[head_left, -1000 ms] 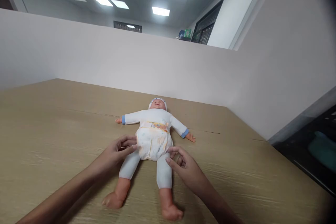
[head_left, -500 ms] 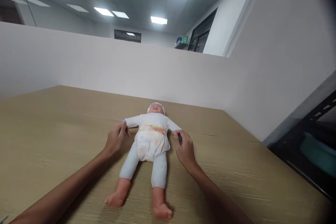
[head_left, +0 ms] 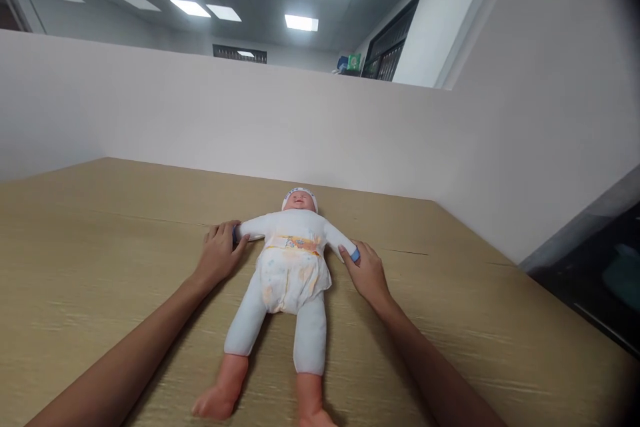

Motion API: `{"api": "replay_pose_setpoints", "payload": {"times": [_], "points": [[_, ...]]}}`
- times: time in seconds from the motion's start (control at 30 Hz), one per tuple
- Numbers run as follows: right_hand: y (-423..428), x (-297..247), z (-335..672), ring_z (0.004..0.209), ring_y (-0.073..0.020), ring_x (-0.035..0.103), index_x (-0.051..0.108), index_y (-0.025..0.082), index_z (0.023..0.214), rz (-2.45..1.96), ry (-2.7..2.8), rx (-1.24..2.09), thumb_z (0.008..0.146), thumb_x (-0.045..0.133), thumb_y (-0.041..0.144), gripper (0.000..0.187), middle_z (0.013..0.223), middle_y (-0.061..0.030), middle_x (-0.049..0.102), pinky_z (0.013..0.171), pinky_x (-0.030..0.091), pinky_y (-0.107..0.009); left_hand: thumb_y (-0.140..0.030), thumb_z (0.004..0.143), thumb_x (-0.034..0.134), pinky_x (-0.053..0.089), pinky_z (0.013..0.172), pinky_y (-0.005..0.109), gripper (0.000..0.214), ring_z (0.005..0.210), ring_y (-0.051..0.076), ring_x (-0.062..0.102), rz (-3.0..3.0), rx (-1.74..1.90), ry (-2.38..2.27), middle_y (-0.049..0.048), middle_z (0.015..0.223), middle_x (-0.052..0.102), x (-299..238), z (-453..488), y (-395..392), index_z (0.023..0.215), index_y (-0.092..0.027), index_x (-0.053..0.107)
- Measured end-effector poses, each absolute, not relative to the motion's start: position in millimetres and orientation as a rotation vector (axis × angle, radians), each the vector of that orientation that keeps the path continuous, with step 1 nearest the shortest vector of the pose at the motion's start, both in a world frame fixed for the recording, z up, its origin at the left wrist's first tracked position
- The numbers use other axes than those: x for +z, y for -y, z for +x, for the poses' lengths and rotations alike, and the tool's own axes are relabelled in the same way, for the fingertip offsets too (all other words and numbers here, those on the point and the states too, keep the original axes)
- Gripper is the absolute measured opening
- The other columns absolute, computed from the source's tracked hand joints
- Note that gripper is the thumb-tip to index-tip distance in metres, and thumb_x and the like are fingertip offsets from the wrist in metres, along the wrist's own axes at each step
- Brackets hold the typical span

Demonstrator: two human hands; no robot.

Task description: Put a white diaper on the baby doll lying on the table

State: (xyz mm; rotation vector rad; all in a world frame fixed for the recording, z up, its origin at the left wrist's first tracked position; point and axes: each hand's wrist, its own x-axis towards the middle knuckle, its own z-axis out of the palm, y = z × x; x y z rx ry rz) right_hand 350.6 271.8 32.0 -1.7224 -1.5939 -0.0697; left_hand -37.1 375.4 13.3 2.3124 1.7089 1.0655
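A baby doll (head_left: pixel 297 222) in a white cloth body lies on its back on the wooden table (head_left: pixel 125 247), head toward the wall. It wears a white cap with blue print and a diaper (head_left: pixel 287 280) with an orange patterned waistband. Its arms slope outward, its legs lie apart, and its bare feet point toward me. My left hand (head_left: pixel 218 257) closes round the end of the doll's arm on the left. At the other arm, my right hand (head_left: pixel 370 273) grips the end, with a blue cuff (head_left: pixel 355 255) showing by the fingers. Both doll hands are hidden in my grasp.
Behind the table runs a low white wall (head_left: pixel 250 120), with ceiling lights and a window beyond it. To the right stands a dark rack (head_left: pixel 600 300) with a greenish item in it. A green packet (head_left: pixel 354 62) sits far back.
My right hand has shifted outward with the doll's arm, which is straighter and shows its blue cuff. My left hand has moved slightly outward and wraps the other arm's end. The view has tilted down.
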Motion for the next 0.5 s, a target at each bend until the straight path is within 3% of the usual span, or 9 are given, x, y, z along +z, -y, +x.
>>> {"api": "replay_pose_setpoints", "payload": {"times": [0.13,0.27,0.5], "points": [[-266,40,336,0.104,-0.0329,0.07,0.075,0.018,0.12,-1.769,1.551,-0.029,0.105,0.05,0.066,0.056,0.114,-0.0157,0.077,0.092,0.051,-0.042,-0.068,0.106,0.038,0.04,0.113,0.061,0.069,0.129,0.046,0.06,2.288,0.877,-1.807,0.0217,0.136,0.074,21,-36,-371,0.14,-0.016,0.066],[-263,41,310,0.112,-0.0324,0.07,0.075,0.02,0.128,-1.809,1.533,0.082,0.107,0.05,0.059,0.051,0.12,-0.0156,0.077,0.096,0.052,-0.041,-0.073,0.103,0.039,0.05,0.104,0.05,0.071,0.115,0.039,0.07,2.135,0.796,-1.557,0.0166,0.122,0.08,34,-22,-358,0.134,-0.018,0.069],[-260,41,281,0.126,-0.0344,0.066,0.068,0.02,0.144,-1.684,1.418,0.28,0.108,0.045,0.058,0.057,0.133,-0.0178,0.072,0.109,0.051,-0.048,-0.072,0.102,0.044,0.054,0.103,0.048,0.068,0.119,0.037,0.072,1.82,0.905,-1.341,0.0142,0.129,0.079,62,2,-317,0.136,-0.019,0.067]]}}
